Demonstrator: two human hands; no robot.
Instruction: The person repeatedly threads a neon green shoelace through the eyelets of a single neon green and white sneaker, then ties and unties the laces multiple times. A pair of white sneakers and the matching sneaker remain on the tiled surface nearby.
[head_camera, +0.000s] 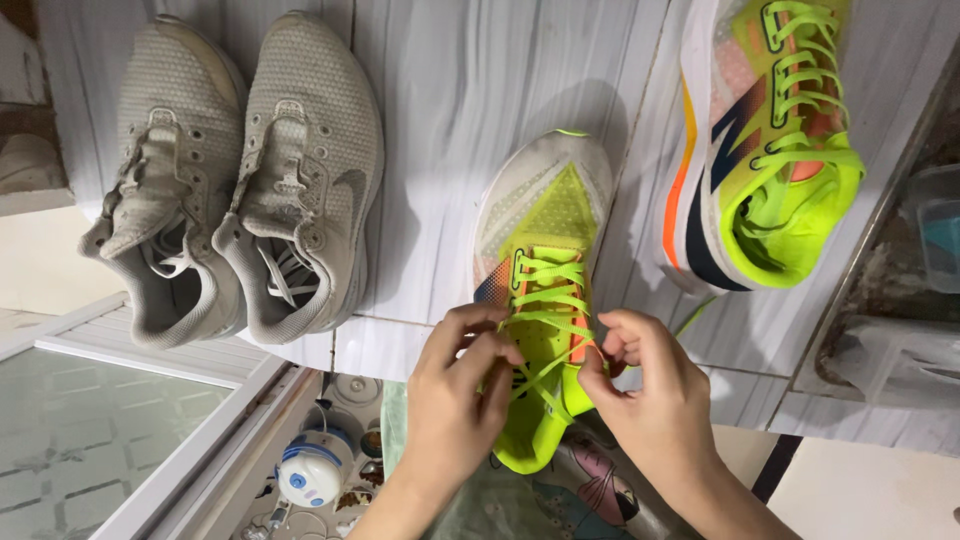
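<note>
While the neon shoe (540, 300) lies on the white tiled ledge (450, 120) with its heel toward the person, its green laces (550, 330) are pinched on both sides: the left hand (455, 400) is closed on the lace by the left eyelets, and the right hand (650, 385) is closed on the strand crossing toward the right. The step is judged best done with even tension kept on both strands, so that the crossings lie flat over the tongue (a slack side would likely loosen the rows above), and with the shoe held steady against the ledge. Its mate (770, 150) stands apart at upper right, and a grey pair (240, 180) sits well to the left.
</note>
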